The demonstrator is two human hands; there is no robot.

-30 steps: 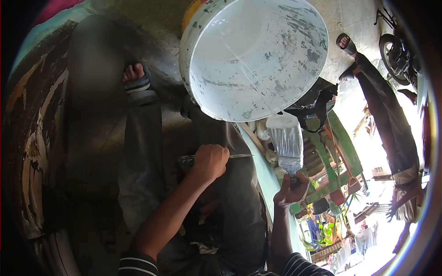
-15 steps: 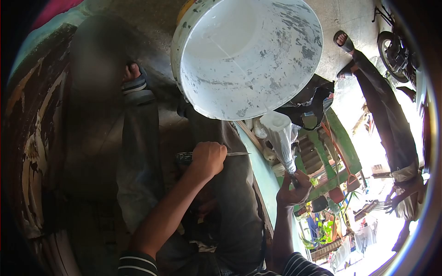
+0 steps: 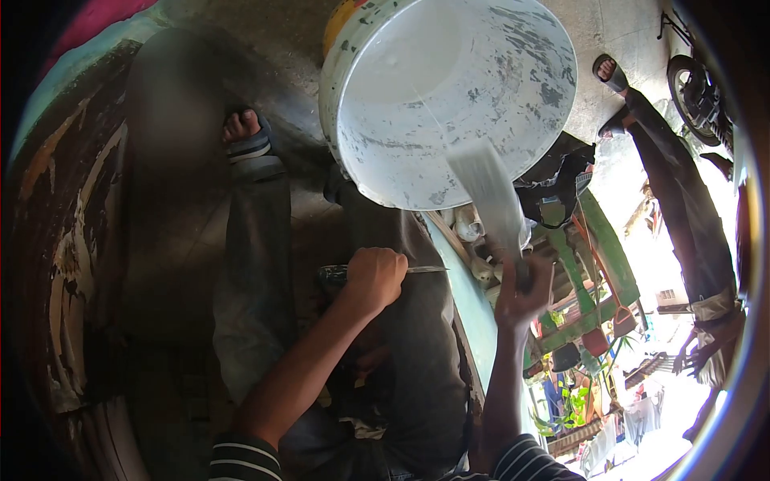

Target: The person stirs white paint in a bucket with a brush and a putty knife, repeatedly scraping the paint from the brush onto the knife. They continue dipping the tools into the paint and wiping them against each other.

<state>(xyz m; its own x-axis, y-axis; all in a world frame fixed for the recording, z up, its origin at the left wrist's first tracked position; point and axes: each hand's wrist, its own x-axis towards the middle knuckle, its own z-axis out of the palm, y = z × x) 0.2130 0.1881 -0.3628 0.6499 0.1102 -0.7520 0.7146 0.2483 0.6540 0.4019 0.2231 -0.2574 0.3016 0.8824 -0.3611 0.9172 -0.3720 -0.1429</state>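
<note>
My left hand (image 3: 375, 276) is a fist around the dark handle of a thin blade-like tool (image 3: 425, 269), held level over my trouser leg. My right hand (image 3: 525, 293) grips the handle of a whitish, wet-looking flat tool (image 3: 487, 188), blurred by motion. That tool points up, its far end overlapping the lower rim of a large white bucket (image 3: 385, 140). The bucket's inside is streaked with grey, and pale liquid lies in it. A thin white thread runs from the tool's tip into the bucket.
Another person (image 3: 682, 184) is at the right, with one hand (image 3: 706, 349) visible. A motorcycle (image 3: 696, 96) stands at the upper right. A green wooden frame (image 3: 605, 240) and a pale green edge (image 3: 473, 321) lie right of my legs. Peeling brown wood is at the left.
The flat tool has swung up and left, and its tip now overlaps the bucket's inside. My right hand has opened its grip slightly. The whole view has shifted a little.
</note>
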